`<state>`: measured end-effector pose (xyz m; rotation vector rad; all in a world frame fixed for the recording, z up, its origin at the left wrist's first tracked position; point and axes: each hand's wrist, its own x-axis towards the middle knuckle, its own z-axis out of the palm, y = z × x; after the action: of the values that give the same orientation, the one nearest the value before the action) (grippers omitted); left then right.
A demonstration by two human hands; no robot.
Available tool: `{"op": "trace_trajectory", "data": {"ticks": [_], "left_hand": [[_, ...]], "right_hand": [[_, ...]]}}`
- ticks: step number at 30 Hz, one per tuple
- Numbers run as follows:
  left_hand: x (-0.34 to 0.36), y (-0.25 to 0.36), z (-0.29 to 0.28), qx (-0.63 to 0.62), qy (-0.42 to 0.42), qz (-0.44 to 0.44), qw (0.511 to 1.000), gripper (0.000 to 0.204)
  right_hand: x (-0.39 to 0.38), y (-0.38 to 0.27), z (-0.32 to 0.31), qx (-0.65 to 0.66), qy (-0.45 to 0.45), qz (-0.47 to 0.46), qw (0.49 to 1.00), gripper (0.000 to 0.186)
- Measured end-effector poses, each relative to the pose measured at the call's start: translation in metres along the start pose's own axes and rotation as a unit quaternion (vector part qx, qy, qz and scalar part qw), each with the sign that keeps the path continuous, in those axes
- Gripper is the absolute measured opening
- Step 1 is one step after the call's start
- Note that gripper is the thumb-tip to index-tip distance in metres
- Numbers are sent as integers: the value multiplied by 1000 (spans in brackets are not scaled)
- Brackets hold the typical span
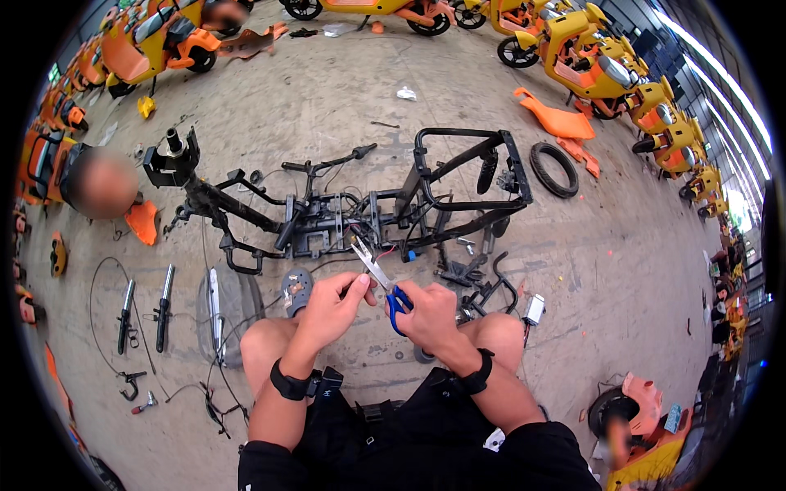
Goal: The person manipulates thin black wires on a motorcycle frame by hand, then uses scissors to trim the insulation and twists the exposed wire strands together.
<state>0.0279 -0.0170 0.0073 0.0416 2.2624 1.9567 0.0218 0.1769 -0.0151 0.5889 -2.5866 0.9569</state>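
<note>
My right hand is closed round the blue handles of a pair of scissors. Their silver blades point forward and stand slightly apart. Just left of the blades, my left hand is closed in a pinch; what its fingers hold, if anything, is too small to make out. In front of both hands lies a bare black scooter frame, its steering tube to the left and its rear hoop to the right. Thin cables run along the frame's middle, close beyond the scissor tips.
Left on the concrete floor lie two black fork legs and a silver rod. Right of my hands are a bent black tube stand and a small white box. A tyre and orange panels lie farther right. Yellow scooters stand behind.
</note>
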Motion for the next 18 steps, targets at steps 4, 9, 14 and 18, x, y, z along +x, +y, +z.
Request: {"op": "trace_trajectory", "data": {"ticks": [4,9,14,18], "left_hand": [[-1,-1,1,-56,2,10,998,26],[0,1,3,-10,39,25,999,23],[-1,-3,1,8,72,33,997,22],[-1,10,5,14,83,31,996,19]], "right_hand": [[0,-3,3,-4,3,5,1000,20],[2,2,11,32,-24,44,998,32],[7,-8,1,52,-94,82,991,47],[5,-5,0,94,-102,102,985,46]]}}
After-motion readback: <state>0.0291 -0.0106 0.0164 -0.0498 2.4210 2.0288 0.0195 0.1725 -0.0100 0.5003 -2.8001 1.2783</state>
